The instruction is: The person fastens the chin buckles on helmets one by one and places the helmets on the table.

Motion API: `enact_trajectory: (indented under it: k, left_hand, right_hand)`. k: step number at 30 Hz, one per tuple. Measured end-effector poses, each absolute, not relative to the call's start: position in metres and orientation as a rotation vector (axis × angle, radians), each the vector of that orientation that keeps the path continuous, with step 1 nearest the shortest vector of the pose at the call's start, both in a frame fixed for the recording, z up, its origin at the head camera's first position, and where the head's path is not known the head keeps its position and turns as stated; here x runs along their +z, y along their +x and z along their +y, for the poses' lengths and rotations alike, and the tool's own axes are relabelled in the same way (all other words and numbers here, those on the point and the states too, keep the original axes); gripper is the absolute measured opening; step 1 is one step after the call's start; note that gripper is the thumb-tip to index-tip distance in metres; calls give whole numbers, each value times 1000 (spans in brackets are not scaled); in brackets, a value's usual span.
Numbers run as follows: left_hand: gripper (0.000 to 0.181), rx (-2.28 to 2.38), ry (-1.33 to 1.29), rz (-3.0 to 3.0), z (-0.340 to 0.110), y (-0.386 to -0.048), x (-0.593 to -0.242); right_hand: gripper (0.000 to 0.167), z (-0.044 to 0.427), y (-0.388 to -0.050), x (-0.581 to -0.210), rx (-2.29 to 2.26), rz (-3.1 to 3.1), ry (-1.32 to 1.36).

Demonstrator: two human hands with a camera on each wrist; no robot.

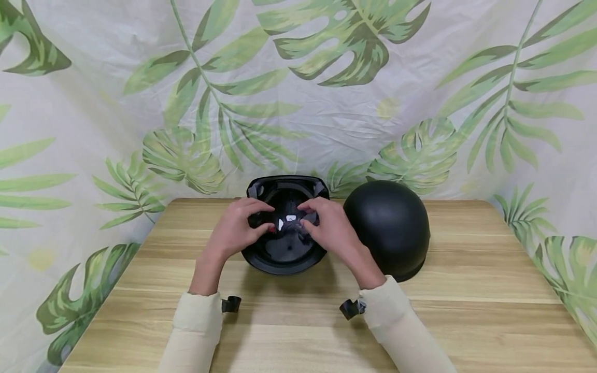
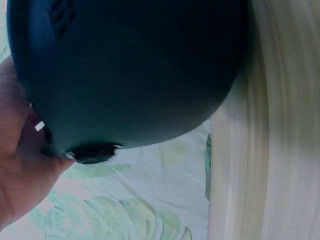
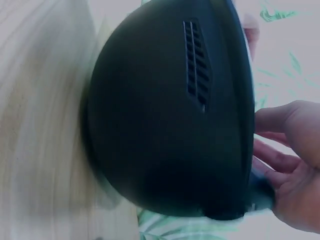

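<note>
A black helmet (image 1: 284,267) lies upturned on the table, its hollow inside facing up. White labels (image 1: 291,218) show within it. My left hand (image 1: 235,223) reaches over its left side, thumb and fingers bent into the hollow, with a small red spot by the thumb tip. Whether those fingers grip anything is unclear. From the right, my right hand (image 1: 331,225) pinches a dark strap-like piece (image 1: 310,219) inside the helmet. Both wrist views show the smooth outer shell (image 2: 135,85) and a vent grille (image 3: 196,65); the rim hides the fingertips in the right one.
A second black helmet (image 1: 389,228) sits dome up just right of the upturned one, close to my right wrist. The wooden table (image 1: 485,269) ends at a leaf-printed cloth (image 1: 326,124) behind. Black wrist mounts (image 1: 231,304) project inward from the sleeves.
</note>
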State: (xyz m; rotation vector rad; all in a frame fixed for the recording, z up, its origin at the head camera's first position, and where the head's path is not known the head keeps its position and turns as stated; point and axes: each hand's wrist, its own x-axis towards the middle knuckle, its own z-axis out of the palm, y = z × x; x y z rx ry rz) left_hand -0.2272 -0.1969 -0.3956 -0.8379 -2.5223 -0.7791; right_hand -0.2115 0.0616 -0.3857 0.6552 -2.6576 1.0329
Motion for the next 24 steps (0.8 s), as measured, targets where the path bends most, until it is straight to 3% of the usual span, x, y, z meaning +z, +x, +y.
enact_trajectory:
  k: [9, 17, 24]
  left_hand:
    - [42, -931, -750, -2476, -216, -226, -397]
    - [63, -994, -681, -2518, -228, -226, -398]
    - [84, -1160, -552, -2716, -243, -226, -401]
  right_hand:
    - [37, 90, -204, -386, 1063, -2578, 547]
    - [54, 108, -199, -398, 1149, -2602, 477]
    - [52, 110, -196, -410, 1285, -2624, 455]
